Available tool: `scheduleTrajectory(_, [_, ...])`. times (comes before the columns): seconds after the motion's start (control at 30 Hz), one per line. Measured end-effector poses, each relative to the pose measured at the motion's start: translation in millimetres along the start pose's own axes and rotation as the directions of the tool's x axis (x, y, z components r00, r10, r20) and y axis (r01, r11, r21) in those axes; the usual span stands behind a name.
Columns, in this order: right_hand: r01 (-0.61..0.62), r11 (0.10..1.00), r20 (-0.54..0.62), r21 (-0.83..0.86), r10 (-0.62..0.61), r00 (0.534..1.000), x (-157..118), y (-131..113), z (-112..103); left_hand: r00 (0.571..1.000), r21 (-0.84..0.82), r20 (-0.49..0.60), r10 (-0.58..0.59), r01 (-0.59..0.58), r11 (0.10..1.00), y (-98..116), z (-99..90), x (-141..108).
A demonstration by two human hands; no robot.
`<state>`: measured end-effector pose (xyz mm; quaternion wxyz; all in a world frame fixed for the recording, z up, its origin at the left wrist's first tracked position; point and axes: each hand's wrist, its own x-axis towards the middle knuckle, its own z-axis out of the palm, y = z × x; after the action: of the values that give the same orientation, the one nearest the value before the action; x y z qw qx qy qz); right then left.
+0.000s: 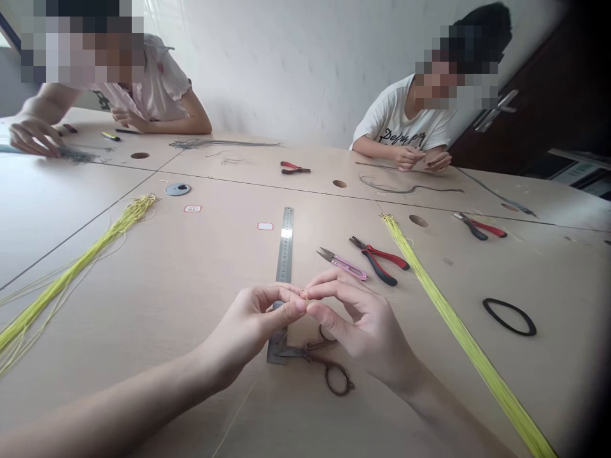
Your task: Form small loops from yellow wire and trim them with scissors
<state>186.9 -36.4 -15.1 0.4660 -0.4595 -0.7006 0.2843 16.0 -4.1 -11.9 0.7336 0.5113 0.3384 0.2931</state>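
Over the table's middle, my left hand (267, 312) and my right hand (356, 312) meet fingertip to fingertip. Thumbs and forefingers pinch a small gold-coloured loop (304, 294); whether it is wire or cord I cannot tell. A thin pale yellow strand (233, 416) runs along the table below my left hand. Beneath the hands lie a steel ruler (285, 248), partly covered by my fingers, and a pair of scissors (337, 378) whose blades cross the ruler's near end. Pink thread snips (346, 264) and red-and-black pliers (382, 259) rest just beyond my right hand.
Bundles of yellow cord lie at left (95, 254) and right (449, 312). A black oval band (510, 317) is at right. More pliers (294, 168) and dark cords (224, 143) lie farther back. Two people sit opposite, a hand (35, 135) and hands (420, 159) over the table.
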Motion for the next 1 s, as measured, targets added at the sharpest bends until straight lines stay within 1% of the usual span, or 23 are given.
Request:
scheduleTrajectory(0.1, [0.014,1.000,0.006,-0.007,-0.014,1.000,0.0,-2.1,0.6,1.000,0.019,-0.004,-0.004,0.004,1.000,-0.3,0.1,1.0])
scheduleTrajectory(0.27, [0.080,0.994,0.013,-0.076,-0.079,0.997,0.6,-3.4,0.5,0.999,-0.021,0.032,-0.015,0.016,1.000,0.4,0.6,0.4])
scheduleTrajectory(0.37, [0.173,0.973,0.006,-0.155,-0.175,0.985,-0.1,-2.7,0.2,0.999,-0.037,0.038,-0.020,0.021,0.999,1.5,1.2,-0.5])
scheduleTrajectory(0.5, [0.319,0.904,0.011,-0.285,-0.330,0.944,-1.1,-1.6,0.6,0.999,-0.048,0.044,-0.019,0.021,0.999,2.2,1.5,-1.8])
scheduleTrajectory(0.6, [0.376,0.851,0.039,-0.366,-0.390,0.920,-0.7,-2.1,1.1,0.998,-0.025,0.056,-0.013,0.015,1.000,1.9,2.0,-3.0])
scheduleTrajectory(0.7, [0.397,0.816,0.052,-0.421,-0.415,0.908,0.0,-3.1,1.8,0.998,-0.002,0.054,-0.011,0.011,1.000,1.3,3.3,-2.8])
scheduleTrajectory(0.8, [0.396,0.806,0.045,-0.440,-0.420,0.906,-0.3,-3.6,2.6,0.999,-0.013,0.045,-0.006,0.007,1.000,0.3,4.2,-2.2])
scheduleTrajectory(0.9, [0.371,0.831,0.021,-0.414,-0.399,0.917,-1.3,-3.5,2.8,0.999,-0.045,0.034,0.007,-0.006,0.999,-1.1,3.2,-3.1])
scheduleTrajectory(1.0, [0.316,0.875,-0.024,-0.367,-0.348,0.937,-1.2,-3.6,1.7,1.000,-0.062,0.012,0.016,-0.015,0.998,-2.2,0.7,-3.9])
